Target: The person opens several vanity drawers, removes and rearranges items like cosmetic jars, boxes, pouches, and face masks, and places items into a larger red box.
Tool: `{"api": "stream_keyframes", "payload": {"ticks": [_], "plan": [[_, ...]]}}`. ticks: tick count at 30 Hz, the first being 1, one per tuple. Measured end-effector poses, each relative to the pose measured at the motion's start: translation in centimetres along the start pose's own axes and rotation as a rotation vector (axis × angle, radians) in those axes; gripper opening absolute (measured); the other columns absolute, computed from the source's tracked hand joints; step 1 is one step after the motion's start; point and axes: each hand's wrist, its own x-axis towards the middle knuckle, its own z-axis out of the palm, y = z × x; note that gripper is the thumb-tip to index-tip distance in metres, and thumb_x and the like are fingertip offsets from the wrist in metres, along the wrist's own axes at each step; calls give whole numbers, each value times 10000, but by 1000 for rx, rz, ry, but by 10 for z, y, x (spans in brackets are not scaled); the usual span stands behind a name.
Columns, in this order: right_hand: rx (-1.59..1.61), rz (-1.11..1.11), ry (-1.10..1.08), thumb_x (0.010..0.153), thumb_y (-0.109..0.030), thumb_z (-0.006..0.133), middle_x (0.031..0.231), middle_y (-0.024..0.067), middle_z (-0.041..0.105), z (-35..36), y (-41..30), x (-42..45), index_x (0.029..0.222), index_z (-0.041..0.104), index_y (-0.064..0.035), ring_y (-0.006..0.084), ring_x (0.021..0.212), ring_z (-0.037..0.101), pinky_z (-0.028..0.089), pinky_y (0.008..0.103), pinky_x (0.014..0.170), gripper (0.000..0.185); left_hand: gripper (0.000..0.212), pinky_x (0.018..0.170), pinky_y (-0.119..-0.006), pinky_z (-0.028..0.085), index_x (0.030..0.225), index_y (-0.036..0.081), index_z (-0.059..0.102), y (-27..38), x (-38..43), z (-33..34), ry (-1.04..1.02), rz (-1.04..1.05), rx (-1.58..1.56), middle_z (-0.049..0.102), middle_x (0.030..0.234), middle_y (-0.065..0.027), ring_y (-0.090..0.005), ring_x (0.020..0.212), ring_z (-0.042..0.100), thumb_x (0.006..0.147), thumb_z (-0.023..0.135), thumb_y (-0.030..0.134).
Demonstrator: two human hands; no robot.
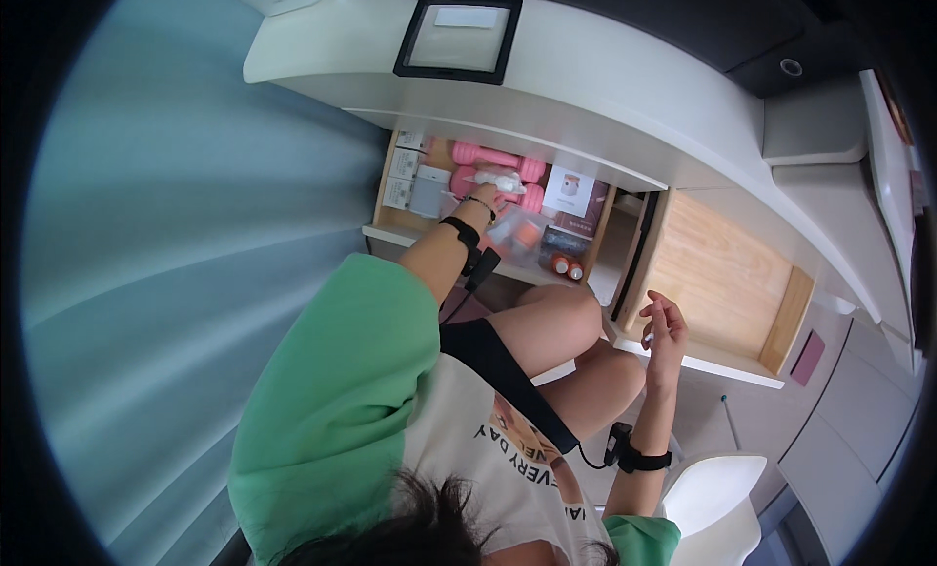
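My left hand (pixel 486 196) reaches into an open wooden drawer (pixel 401 218) at a crumpled white plastic bundle (pixel 501 181). Its fingertips are partly hidden, so I cannot tell whether they grip it. Pink dumbbells (pixel 489 155) lie around the bundle. Nearer me in that drawer is a clear plastic bag (pixel 512 237) with orange and pale things inside. My right hand (pixel 663 323) hovers at the left front corner of a second pulled-out drawer (pixel 721 262), fingers partly curled. A small white item (pixel 648 338) shows by its fingers; whether it is held is unclear.
Small white boxes (pixel 402 165) and a pale grey box (pixel 430 191) fill the left drawer's left end. A printed white card (pixel 570 190) and two orange-and-white tubes (pixel 567 266) lie to its right. Above is a white desktop (pixel 329 50); a white chair (pixel 714 493) stands lower right.
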Motion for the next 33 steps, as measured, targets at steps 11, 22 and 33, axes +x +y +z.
{"api": "stream_keyframes", "payload": {"ticks": [11, 22, 33], "plan": [[30, -117, 262, 925, -191, 552, 792, -31, 561, -26, 10, -4, 1116, 598, -44, -5, 515, 373, 278, 164, 434, 245, 229, 668, -269, 402, 1078, 149, 579, -2, 53, -30, -579, 417, 546, 513, 907, 6, -116, 768, 511, 856, 529, 124], [716, 273, 416, 910, -155, 531, 833, 2, 513, -126, 75, -35, 1240, 506, -24, 55, 591, 459, 330, 192, 463, 355, 173, 701, -295, 493, 1016, 90, 571, -32, -44, -48, -395, 275, 544, 647, 952, -44, -142, 834, 622, 866, 562, 174], [719, 38, 328, 886, -98, 518, 901, 2, 466, -101, 29, 9, 1241, 524, -16, 60, 589, 431, 343, 186, 487, 365, 268, 787, -311, 491, 1071, 76, 567, -48, -91, -63, -380, 207, 867, 630, 1000, -45, -154, 908, 604, 903, 545, 283]]}}
